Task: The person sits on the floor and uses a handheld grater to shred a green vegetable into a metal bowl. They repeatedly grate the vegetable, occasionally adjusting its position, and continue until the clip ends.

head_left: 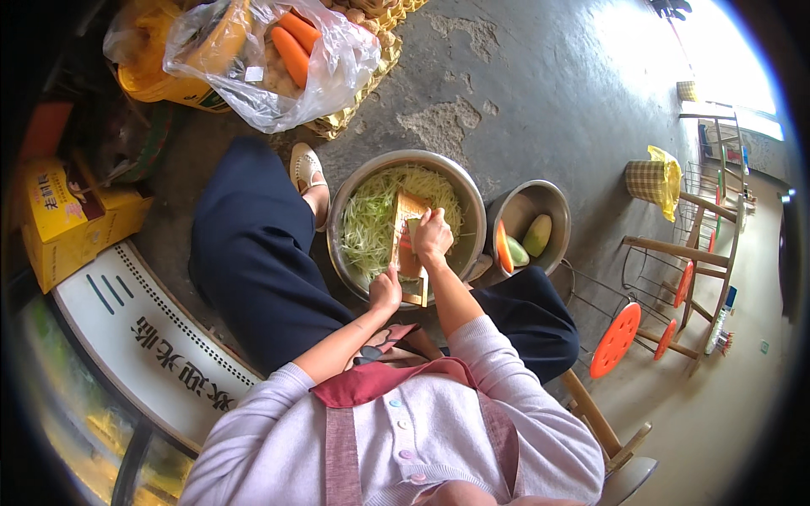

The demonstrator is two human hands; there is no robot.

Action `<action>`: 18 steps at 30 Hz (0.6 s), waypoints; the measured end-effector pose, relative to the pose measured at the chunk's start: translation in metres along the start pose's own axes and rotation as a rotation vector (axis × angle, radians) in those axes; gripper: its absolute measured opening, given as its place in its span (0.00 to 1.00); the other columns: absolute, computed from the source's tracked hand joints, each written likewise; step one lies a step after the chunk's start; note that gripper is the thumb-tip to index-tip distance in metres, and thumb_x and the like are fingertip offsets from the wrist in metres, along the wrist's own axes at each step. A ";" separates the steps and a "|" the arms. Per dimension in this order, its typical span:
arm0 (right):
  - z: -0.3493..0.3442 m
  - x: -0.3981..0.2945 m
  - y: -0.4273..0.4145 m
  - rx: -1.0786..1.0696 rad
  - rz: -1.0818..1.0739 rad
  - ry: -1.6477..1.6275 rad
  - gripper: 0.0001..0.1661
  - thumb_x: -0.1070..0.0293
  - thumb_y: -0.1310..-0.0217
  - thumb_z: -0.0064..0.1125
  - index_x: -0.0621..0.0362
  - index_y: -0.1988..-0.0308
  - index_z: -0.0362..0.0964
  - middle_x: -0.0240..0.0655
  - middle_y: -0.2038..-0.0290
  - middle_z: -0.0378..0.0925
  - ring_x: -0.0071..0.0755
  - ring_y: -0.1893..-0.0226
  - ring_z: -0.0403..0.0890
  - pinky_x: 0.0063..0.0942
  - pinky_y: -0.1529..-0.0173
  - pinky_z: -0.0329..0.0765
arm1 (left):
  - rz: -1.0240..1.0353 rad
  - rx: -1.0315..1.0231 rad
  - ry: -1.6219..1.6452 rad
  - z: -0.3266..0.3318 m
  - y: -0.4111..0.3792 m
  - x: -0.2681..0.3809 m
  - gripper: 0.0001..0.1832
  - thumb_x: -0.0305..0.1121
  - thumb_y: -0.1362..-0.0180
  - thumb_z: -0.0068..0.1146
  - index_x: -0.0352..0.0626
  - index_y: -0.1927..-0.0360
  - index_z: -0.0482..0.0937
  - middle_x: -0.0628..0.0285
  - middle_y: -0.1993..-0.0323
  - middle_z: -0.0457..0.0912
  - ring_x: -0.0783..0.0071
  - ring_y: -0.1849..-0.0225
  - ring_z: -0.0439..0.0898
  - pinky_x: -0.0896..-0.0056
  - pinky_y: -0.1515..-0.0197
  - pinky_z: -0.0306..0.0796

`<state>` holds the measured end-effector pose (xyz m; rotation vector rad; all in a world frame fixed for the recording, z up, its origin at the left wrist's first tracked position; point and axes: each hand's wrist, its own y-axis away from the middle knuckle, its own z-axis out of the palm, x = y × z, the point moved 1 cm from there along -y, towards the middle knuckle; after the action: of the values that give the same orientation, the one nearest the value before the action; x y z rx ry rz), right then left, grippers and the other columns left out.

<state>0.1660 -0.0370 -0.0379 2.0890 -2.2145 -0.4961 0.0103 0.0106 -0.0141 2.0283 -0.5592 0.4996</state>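
Note:
My left hand [385,291] grips the near part of a wooden-framed grater [405,237], which lies slanted over a wide metal basin [471,183]. My right hand [433,237] is closed around a pale green piece of vegetable [413,229], pressed on the grater's face; most of the piece is hidden by the fingers. Pale green shreds [367,221] lie in the basin around and beneath the grater. Just right of the basin stands a smaller metal pot [560,196] holding a carrot [504,246] and two green vegetable pieces [537,235].
A clear plastic bag [342,76] with carrots [291,55] lies at the upper left beside egg trays [386,57]. A yellow box [57,221] sits at the left. Stools with round red seats [615,340] and a checkered bin [645,180] stand at the right.

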 end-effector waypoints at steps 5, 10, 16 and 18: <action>0.005 0.004 -0.002 0.036 0.032 -0.069 0.17 0.53 0.33 0.40 0.55 0.63 0.65 0.49 0.75 0.78 0.53 0.72 0.81 0.44 0.67 0.76 | 0.016 0.028 -0.061 -0.003 0.000 0.001 0.37 0.51 0.33 0.26 0.28 0.77 0.79 0.35 0.73 0.78 0.39 0.64 0.78 0.48 0.57 0.70; 0.001 0.005 -0.006 0.040 0.024 -0.161 0.20 0.51 0.34 0.41 0.56 0.66 0.67 0.51 0.75 0.78 0.57 0.71 0.80 0.48 0.66 0.75 | -0.019 0.019 -0.050 -0.002 -0.001 0.006 0.36 0.51 0.34 0.28 0.28 0.78 0.78 0.34 0.74 0.77 0.39 0.63 0.78 0.48 0.58 0.71; -0.025 0.013 0.016 -0.018 -0.188 -0.153 0.16 0.58 0.36 0.44 0.58 0.70 0.68 0.52 0.77 0.76 0.58 0.72 0.79 0.47 0.66 0.74 | -0.069 0.029 -0.017 0.001 -0.001 0.008 0.38 0.53 0.34 0.28 0.28 0.78 0.78 0.33 0.74 0.77 0.38 0.64 0.78 0.48 0.58 0.71; -0.028 0.014 0.040 0.004 -0.139 -0.158 0.15 0.59 0.36 0.45 0.58 0.71 0.67 0.51 0.78 0.76 0.56 0.75 0.79 0.47 0.70 0.74 | -0.070 0.065 -0.015 0.005 -0.003 0.002 0.38 0.54 0.34 0.28 0.27 0.79 0.78 0.33 0.75 0.77 0.38 0.64 0.78 0.48 0.58 0.70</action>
<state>0.1337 -0.0554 -0.0028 2.2909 -2.1591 -0.6892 0.0142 0.0073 -0.0177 2.1076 -0.4849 0.4666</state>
